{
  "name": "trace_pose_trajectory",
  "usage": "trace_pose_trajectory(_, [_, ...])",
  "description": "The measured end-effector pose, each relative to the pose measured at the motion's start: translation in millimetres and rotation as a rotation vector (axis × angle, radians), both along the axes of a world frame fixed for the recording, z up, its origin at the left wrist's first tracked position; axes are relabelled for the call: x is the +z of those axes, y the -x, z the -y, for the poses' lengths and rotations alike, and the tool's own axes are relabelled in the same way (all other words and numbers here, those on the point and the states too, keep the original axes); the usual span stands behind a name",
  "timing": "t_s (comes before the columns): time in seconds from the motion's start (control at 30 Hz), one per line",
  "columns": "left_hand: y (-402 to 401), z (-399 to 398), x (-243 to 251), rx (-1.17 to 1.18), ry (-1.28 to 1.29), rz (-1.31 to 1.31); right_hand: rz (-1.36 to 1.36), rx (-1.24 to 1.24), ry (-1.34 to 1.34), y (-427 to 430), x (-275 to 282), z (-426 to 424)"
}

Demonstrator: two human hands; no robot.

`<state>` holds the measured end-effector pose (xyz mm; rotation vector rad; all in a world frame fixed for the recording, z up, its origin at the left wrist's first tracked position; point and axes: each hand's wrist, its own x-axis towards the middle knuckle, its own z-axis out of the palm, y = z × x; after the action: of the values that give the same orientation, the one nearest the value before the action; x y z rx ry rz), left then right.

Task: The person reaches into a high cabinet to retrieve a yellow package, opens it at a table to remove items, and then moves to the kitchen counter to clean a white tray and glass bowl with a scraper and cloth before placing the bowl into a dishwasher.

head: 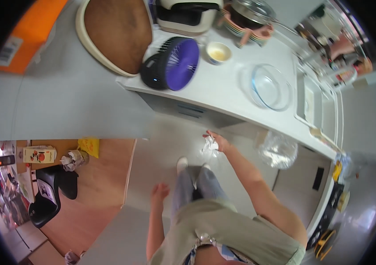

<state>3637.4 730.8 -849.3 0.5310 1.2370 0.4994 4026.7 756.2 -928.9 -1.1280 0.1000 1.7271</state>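
Note:
My right hand reaches out over the floor, below the counter's front edge. Its fingers grip a crumpled white tissue or wrapper. Beside my thigh hangs my left hand, fingers loosely bent and somewhat blurred, with nothing visible in it. To the right of my right forearm, a clear plastic bag hangs at the cabinet front. On the white counter stand a clear glass bowl, a small bowl with pale yellow contents and a black fan-like device with a purple face.
A sink is set into the counter at right. Behind the small bowl, a lidded pan rests on stacked pastel colanders or baskets. A grey wall panel stands at left. Beyond it are a black chair and a wooden table.

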Motion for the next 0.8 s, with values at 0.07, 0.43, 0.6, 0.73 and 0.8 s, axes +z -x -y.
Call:
trace_pose_trajectory(0.07, [32.1, 18.1, -25.5, 0.149, 0.078, -0.106, -0.004, 0.01, 0.033, 12.5, -69.7, -24.0])
trace_pose_trajectory(0.43, [104.0, 166.1, -196.1, 0.365, 0.498, -0.193, 0.197, -0.591, -0.203, 53.2, -312.3, -138.4])
trace_pose_trajectory(0.6, [109.3, 177.6, -222.8, 0.353, 0.437, -0.2, 0.222, -0.553, -0.114, 34.3, -334.2, -146.2])
trace_pose_trajectory(0.73, [126.6, 193.3, -230.8, 0.423, 0.437, -0.267, 0.175, -0.595, -0.196, 43.4, -334.5, -147.5])
trace_pose_trajectory(0.8, [126.8, 202.9, -231.7, 0.439, 0.461, -0.235, 0.19, -0.674, -0.142, 50.3, -322.4, -154.1])
